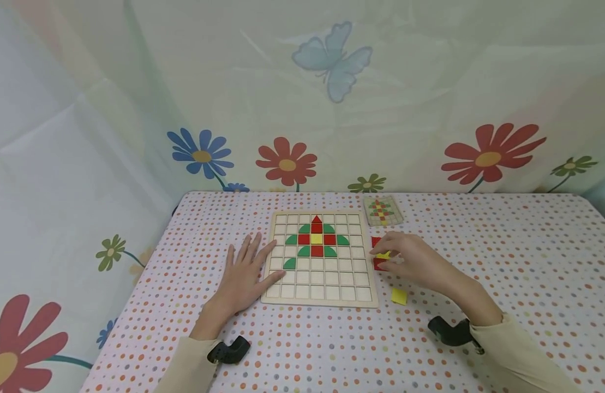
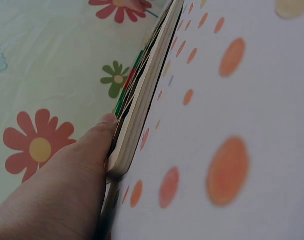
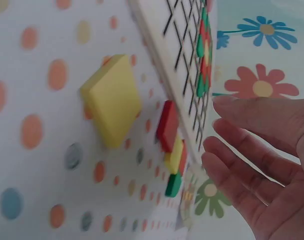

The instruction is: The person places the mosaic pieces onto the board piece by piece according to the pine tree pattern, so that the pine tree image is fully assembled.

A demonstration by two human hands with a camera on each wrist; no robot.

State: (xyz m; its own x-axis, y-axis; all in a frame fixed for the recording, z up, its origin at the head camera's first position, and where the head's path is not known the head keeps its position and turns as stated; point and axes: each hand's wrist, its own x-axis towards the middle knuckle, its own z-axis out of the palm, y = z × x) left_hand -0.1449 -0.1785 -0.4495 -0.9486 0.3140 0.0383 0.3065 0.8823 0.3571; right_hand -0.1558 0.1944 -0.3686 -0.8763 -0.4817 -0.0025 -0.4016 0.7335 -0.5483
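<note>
A square wooden grid board (image 1: 331, 279) lies on the table, with red, green and yellow pieces set in a tree-like pattern. One green quarter-round piece (image 1: 289, 264) sits lower left of the others. My left hand (image 1: 245, 273) rests flat at the board's left edge, fingers spread; in the left wrist view the thumb (image 2: 94, 142) touches the board's edge. Right of the board, my right hand (image 1: 420, 262) hovers over a red tile (image 3: 167, 126) and a yellow tile (image 3: 174, 157). Its fingers are bent loosely, and the right wrist view shows nothing between them.
A separate yellow tile (image 1: 399, 296) lies on the dotted tablecloth (image 1: 302, 344) nearer me. Behind the loose tiles is a small pattern card (image 1: 383, 211). A green piece (image 3: 173, 185) lies among the loose tiles. A flowered cloth (image 1: 405, 109) hangs behind the table.
</note>
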